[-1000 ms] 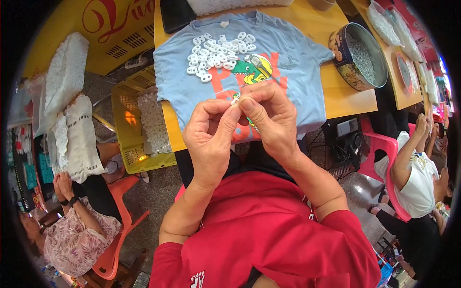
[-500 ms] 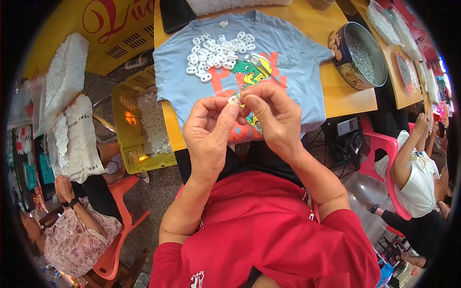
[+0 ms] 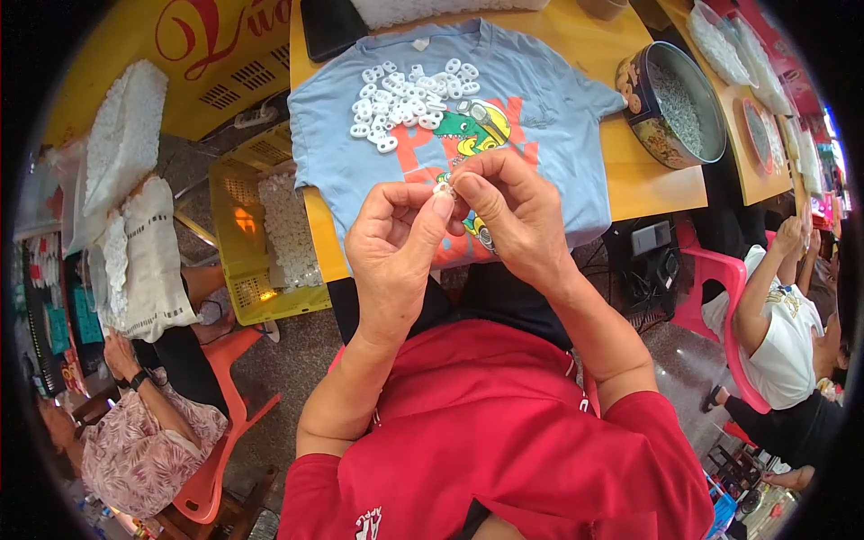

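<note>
Between my two hands, over the lower part of a blue printed T-shirt (image 3: 328, 153), is a small white plastic piece (image 3: 442, 190), apparently a two-holed cord lock. My left hand (image 3: 389, 256) pinches it between thumb and fingertips. From the other side, the thumb and forefinger of my right hand (image 3: 520, 229) close on it too; the fingertips hide most of it and any smaller part there. Farther off on the shirt lies a loose pile of white two-holed cord locks (image 3: 409, 97).
The shirt covers much of a yellow table (image 3: 661, 193). At right, a round tin (image 3: 637, 101) holds small grey metal pieces (image 3: 677, 108), likely springs. A yellow crate (image 3: 241, 216) with a bag of white pieces stands at left. People sit on both sides.
My hands stay together with the white piece, shifting only slightly. The seated person at left has separated their clasped hands a little; the person at right has moved a leg.
</note>
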Tool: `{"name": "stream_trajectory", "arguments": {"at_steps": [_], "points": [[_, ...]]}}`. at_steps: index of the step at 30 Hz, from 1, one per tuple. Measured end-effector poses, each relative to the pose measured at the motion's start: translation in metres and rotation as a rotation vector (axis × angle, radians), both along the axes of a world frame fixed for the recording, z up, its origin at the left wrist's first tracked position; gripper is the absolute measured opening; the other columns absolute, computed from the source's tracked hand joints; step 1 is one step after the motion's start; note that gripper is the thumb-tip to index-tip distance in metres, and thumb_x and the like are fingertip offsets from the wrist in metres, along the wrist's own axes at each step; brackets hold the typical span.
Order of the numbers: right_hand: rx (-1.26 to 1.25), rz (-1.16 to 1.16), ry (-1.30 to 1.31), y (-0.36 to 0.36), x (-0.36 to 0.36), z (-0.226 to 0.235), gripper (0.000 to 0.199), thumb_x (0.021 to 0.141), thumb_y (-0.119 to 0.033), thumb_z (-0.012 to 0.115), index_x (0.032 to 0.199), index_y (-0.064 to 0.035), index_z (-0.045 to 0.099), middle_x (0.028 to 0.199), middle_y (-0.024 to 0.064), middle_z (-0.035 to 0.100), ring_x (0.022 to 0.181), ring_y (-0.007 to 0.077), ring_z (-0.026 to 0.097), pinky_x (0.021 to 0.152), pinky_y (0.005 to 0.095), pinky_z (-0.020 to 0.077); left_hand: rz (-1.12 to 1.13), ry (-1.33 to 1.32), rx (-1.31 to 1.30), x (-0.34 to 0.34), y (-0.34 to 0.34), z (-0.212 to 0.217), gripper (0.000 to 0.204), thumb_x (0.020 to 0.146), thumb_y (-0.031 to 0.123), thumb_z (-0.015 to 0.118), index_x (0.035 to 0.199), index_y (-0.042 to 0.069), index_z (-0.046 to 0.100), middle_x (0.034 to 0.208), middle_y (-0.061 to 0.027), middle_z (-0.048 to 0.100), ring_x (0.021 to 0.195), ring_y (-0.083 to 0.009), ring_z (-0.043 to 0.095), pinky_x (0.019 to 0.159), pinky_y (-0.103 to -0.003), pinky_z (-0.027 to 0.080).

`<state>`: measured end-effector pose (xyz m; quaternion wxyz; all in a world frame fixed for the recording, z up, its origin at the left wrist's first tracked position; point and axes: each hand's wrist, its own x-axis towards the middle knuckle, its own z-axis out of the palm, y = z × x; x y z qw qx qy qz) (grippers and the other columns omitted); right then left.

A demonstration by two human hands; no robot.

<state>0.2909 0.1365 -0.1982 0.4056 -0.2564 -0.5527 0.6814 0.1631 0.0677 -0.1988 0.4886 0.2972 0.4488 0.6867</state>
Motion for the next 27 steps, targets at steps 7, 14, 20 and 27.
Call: {"name": "stream_trajectory", "arguments": {"at_steps": [7, 14, 20, 27], "points": [[-0.002, -0.003, -0.061, 0.001, 0.002, 0.000, 0.016, 0.097, -0.013, 0.057, 0.102, 0.0027, 0.058, 0.089, 0.0043, 0.062, 0.079, 0.0094, 0.058, 0.071, 0.0245, 0.0494, -0.001, -0.008, -0.009, 0.001, 0.001, 0.001, 0.010, 0.091, 0.003, 0.063, 0.098, -0.001, 0.056, 0.089, -0.0082, 0.066, 0.075, -0.0107, 0.064, 0.069, -0.023, 0.053], [0.041, 0.009, -0.157, 0.004, 0.005, 0.003, 0.016, 0.096, -0.013, 0.059, 0.100, 0.0028, 0.059, 0.089, 0.0035, 0.062, 0.080, 0.0087, 0.058, 0.072, 0.0244, 0.0491, 0.008, 0.067, -0.016, 0.001, -0.001, 0.004, 0.009, 0.091, 0.002, 0.063, 0.097, -0.002, 0.057, 0.089, -0.0075, 0.065, 0.075, -0.0097, 0.064, 0.067, -0.022, 0.053], [0.230, -0.063, -0.240, 0.008, 0.004, 0.005, 0.013, 0.093, -0.009, 0.063, 0.093, 0.0034, 0.062, 0.087, 0.0040, 0.062, 0.079, 0.0093, 0.058, 0.070, 0.0246, 0.0489, 0.009, 0.156, 0.001, -0.002, -0.001, 0.000, 0.008, 0.090, 0.000, 0.064, 0.095, -0.003, 0.057, 0.088, -0.0060, 0.064, 0.077, -0.0091, 0.064, 0.067, -0.021, 0.053], [0.242, -0.028, -0.275, 0.014, -0.001, 0.008, 0.012, 0.092, -0.009, 0.065, 0.092, 0.0033, 0.062, 0.082, 0.0031, 0.063, 0.076, 0.0090, 0.058, 0.068, 0.0240, 0.0480, -0.065, 0.326, 0.004, -0.018, 0.003, 0.003, 0.010, 0.090, 0.000, 0.065, 0.095, -0.003, 0.057, 0.086, -0.0047, 0.063, 0.077, -0.0091, 0.063, 0.068, -0.022, 0.052]]}}
